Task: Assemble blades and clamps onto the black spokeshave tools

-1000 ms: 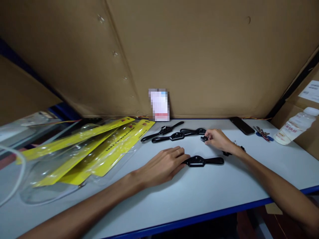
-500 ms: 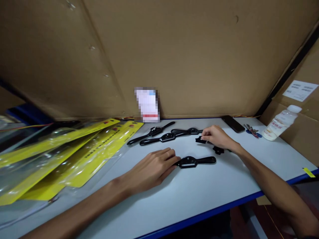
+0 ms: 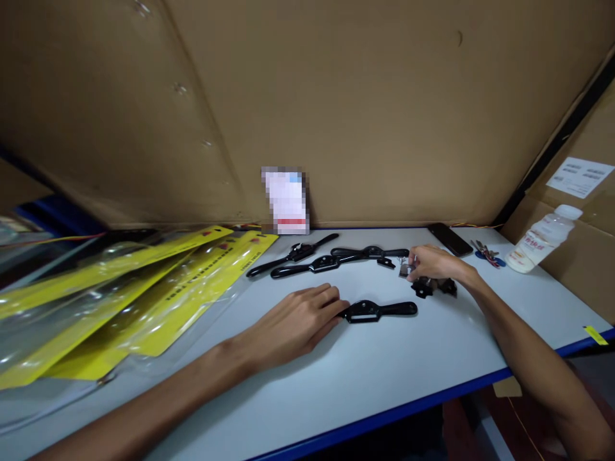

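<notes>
Black metal spokeshave body (image 3: 379,310) lies flat on the white table (image 3: 384,378), near handle under my left hand (image 3: 293,323), fingers pressing it down, not wrapped. My right hand (image 3: 432,264) pinches a small silvery blade piece (image 3: 403,269) beside black star knobs (image 3: 423,287). Looks like parts pickup; next calls for carrying the piece over to the body.

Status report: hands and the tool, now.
Left hand flat on table, fingertips on near black tool. Right hand pinching small metal part; black knobs beside it. Three more tools behind, nothing between.
</notes>
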A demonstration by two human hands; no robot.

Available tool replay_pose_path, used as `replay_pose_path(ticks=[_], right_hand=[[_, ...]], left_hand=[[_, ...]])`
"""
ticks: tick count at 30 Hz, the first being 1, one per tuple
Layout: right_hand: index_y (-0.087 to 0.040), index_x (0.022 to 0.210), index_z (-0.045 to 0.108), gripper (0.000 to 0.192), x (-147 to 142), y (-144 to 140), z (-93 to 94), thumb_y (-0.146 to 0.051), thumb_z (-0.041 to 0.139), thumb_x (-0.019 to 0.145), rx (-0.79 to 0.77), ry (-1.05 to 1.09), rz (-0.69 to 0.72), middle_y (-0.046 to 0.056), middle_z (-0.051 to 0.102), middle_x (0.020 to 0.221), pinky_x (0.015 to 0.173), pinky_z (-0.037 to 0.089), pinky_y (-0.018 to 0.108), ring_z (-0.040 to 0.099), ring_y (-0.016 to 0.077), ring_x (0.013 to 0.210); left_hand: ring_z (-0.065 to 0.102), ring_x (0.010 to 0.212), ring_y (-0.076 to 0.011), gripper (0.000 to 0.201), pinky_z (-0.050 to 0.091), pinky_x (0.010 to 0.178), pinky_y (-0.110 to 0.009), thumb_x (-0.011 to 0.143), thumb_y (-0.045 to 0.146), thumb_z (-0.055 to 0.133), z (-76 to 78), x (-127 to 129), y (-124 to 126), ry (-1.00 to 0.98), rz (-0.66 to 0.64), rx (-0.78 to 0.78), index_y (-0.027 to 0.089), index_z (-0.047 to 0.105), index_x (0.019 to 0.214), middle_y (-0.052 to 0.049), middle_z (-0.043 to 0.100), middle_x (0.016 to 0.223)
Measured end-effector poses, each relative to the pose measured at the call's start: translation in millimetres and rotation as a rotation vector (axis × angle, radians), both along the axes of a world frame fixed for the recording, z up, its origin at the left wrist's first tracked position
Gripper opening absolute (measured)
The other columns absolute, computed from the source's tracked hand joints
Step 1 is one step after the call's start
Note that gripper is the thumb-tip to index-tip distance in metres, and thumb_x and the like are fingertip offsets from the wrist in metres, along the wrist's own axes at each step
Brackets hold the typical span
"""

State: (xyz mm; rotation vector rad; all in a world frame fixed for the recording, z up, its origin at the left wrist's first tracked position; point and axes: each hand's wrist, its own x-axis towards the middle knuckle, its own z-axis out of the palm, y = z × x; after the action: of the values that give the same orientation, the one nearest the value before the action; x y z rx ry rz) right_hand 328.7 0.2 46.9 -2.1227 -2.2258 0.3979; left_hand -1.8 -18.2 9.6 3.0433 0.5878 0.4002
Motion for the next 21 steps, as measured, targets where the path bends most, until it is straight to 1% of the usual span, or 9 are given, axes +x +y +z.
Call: replay_pose_path(ticks=[2, 5, 8, 10, 11, 12, 15, 18, 21], right_hand=[[-0.021, 0.08, 0.064, 0.029, 2, 5, -5.8, -0.031, 0.086, 0.063, -0.01, 0.044, 0.01, 0.002, 0.067, 0.079, 0.057, 0.035, 0.028, 0.059, 0.0197, 0.072], [-0.02, 0.085, 0.064, 0.028, 5, 11, -8.7, -0.023, 0.083, 0.065, 0.005, 0.131, 0.03, 0.001, 0.066, 0.079, 0.056, 0.036, 0.027, 0.058, 0.0171, 0.07], [-0.019, 0.085, 0.065, 0.019, 5, 11, -3.0, -0.014, 0.075, 0.069, 0.004, 0.204, 0.059, -0.001, 0.065, 0.072, 0.055, 0.038, 0.026, 0.057, 0.0152, 0.065], [-0.018, 0.083, 0.066, 0.009, 0, 7, 3.5, -0.017, 0.07, 0.075, 0.012, 0.285, 0.081, -0.001, 0.065, 0.069, 0.056, 0.04, 0.026, 0.058, 0.0146, 0.062], [-0.018, 0.083, 0.066, 0.005, -4, 4, 6.4, -0.019, 0.067, 0.078, 0.017, 0.362, 0.1, 0.0, 0.065, 0.07, 0.057, 0.042, 0.026, 0.058, 0.0144, 0.061], [-0.018, 0.084, 0.068, 0.006, -10, 0, 8.8, -0.022, 0.065, 0.081, 0.018, 0.456, 0.124, 0.0, 0.066, 0.071, 0.057, 0.043, 0.027, 0.058, 0.0142, 0.061], [-0.017, 0.089, 0.071, 0.014, -36, -14, 9.8, -0.027, 0.062, 0.084, -0.023, 0.726, 0.215, 0.001, 0.067, 0.07, 0.058, 0.045, 0.027, 0.058, 0.0137, 0.06], [-0.018, 0.085, 0.071, 0.012, -62, -26, 3.4, -0.027, 0.064, 0.082, -0.07, 0.8, 0.281, -0.001, 0.064, 0.066, 0.059, 0.045, 0.026, 0.057, 0.013, 0.059], [-0.018, 0.08, 0.069, 0.006, -77, -33, -3.0, -0.023, 0.067, 0.079, -0.11, 0.811, 0.289, -0.001, 0.064, 0.065, 0.058, 0.044, 0.026, 0.057, 0.0129, 0.059]], left_hand=[[0.062, 0.086, -0.0223, 0.029, 0.055, 0.074, -0.037, 0.106, 0.024, 0.038, 1.1, 0, 0, 0.008, -0.01, 0.013, 0.016, 0.063, 0.117, -0.008, 0.063, 0.098], [0.061, 0.085, -0.0226, 0.025, 0.054, 0.073, -0.037, 0.105, 0.025, 0.042, 3.7, -2, 2, 0.035, -0.028, 0.057, 0.015, 0.062, 0.117, -0.008, 0.063, 0.097], [0.061, 0.081, -0.0231, 0.024, 0.051, 0.069, -0.036, 0.104, 0.019, 0.042, 6.2, -4, 4, 0.091, -0.055, 0.153, 0.014, 0.062, 0.115, -0.008, 0.064, 0.092], [0.06, 0.08, -0.0235, 0.024, 0.05, 0.067, -0.036, 0.102, 0.012, 0.042, 7.0, -5, 5, 0.123, -0.08, 0.222, 0.013, 0.063, 0.113, -0.008, 0.065, 0.089], [0.06, 0.08, -0.0236, 0.024, 0.049, 0.067, -0.036, 0.1, 0.01, 0.043, 7.2, -5, 5, 0.133, -0.09, 0.25, 0.012, 0.063, 0.111, -0.008, 0.065, 0.089], [0.06, 0.08, -0.0237, 0.023, 0.049, 0.066, -0.036, 0.099, 0.008, 0.044, 7.3, -5, 5, 0.138, -0.098, 0.27, 0.012, 0.063, 0.11, -0.008, 0.066, 0.089], [0.06, 0.079, -0.0233, 0.02, 0.049, 0.066, -0.036, 0.097, 0.007, 0.048, 7.4, -4, 4, 0.132, -0.107, 0.301, 0.011, 0.063, 0.109, -0.007, 0.067, 0.089], [0.061, 0.078, -0.0231, 0.018, 0.049, 0.065, -0.036, 0.097, 0.008, 0.05, 7.8, -3, 3, 0.127, -0.105, 0.312, 0.011, 0.063, 0.109, -0.007, 0.067, 0.089], [0.06, 0.078, -0.023, 0.018, 0.048, 0.065, -0.035, 0.096, 0.007, 0.051, 8.1, -3, 2, 0.127, -0.1, 0.314, 0.011, 0.062, 0.109, -0.007, 0.066, 0.088]])
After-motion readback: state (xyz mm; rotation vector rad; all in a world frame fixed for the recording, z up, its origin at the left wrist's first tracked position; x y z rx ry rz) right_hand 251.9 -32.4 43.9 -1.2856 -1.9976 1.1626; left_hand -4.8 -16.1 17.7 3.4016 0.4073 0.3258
